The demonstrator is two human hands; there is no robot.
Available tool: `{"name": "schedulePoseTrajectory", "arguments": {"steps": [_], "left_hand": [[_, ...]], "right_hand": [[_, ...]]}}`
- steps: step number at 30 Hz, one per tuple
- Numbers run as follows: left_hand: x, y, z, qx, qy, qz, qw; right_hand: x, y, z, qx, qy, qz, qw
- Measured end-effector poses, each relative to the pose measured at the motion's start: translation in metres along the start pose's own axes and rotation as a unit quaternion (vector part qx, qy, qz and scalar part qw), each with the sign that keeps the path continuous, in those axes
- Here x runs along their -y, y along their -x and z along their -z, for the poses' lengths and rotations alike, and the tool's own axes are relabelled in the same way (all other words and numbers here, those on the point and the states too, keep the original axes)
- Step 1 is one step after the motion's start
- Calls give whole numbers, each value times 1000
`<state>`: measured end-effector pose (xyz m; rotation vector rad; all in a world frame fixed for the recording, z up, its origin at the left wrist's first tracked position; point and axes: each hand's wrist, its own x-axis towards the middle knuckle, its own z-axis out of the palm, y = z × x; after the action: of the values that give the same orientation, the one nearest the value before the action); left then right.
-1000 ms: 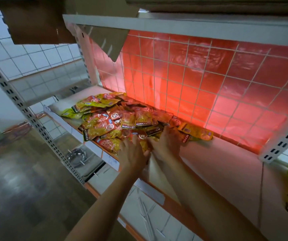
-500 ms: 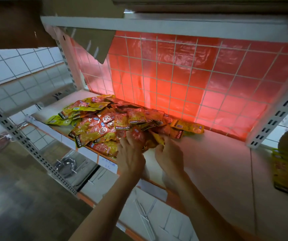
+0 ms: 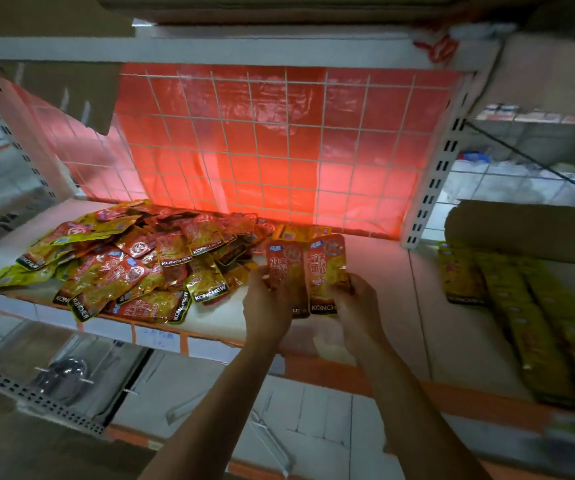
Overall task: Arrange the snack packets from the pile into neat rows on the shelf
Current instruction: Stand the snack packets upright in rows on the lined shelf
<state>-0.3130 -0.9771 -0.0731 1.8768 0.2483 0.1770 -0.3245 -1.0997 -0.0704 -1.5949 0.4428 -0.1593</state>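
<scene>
A white shop shelf [image 3: 400, 289] fills the view. It is backed by a red plastic sheet [image 3: 279, 150] behind a white wire grid [image 3: 327, 209], and a slotted white upright [image 3: 435, 174] closes the bay on the right. A loose pile [image 3: 133, 265] of red-and-yellow snack packets, many marked KONCHEW, covers the shelf's left half, the packets lying flat and overlapping at all angles.

Beyond the upright, in the neighbouring bay, yellow packets [image 3: 521, 306] lie in long overlapping rows below a brown piece of cardboard [image 3: 521, 230]. Only a corner of that bay showed half a second earlier, when the view faced further left.

Both hands have left the pile. Half a second ago they were down at its near edge, fingers among the packets; now they are raised just to the right of it, over bare shelf, each with one packet.

The left hand [image 3: 267, 306] grips the left-hand packet [image 3: 284, 268], its fingers curled round the lower left edge. The right hand [image 3: 359, 299] grips the right-hand packet [image 3: 326, 268] the same way, at its lower right edge.

The two packets are held upright with their printed faces to the camera. They stand side by side with their long edges meeting and their tops toward the red sheet. Whether their lower ends rest on the shelf cannot be told — the hands cover them.
</scene>
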Motion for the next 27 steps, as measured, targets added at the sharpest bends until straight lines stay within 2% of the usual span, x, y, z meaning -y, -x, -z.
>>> {"name": "schedulePoseTrajectory", "arguments": {"steps": [12, 21, 24, 27], "left_hand": [[-41, 52, -103, 84, 27, -51, 995], [-87, 164, -227, 176, 24, -72, 981], [-103, 209, -270, 228, 40, -75, 970], [-119, 248, -309, 267, 68, -46, 960]], "right_hand": [[-2, 14, 133, -106, -40, 6, 994], [-6, 49, 304, -203, -21, 37, 978], [-14, 60, 365, -228, -31, 37, 972], [-24, 69, 421, -244, -17, 44, 969]]}}
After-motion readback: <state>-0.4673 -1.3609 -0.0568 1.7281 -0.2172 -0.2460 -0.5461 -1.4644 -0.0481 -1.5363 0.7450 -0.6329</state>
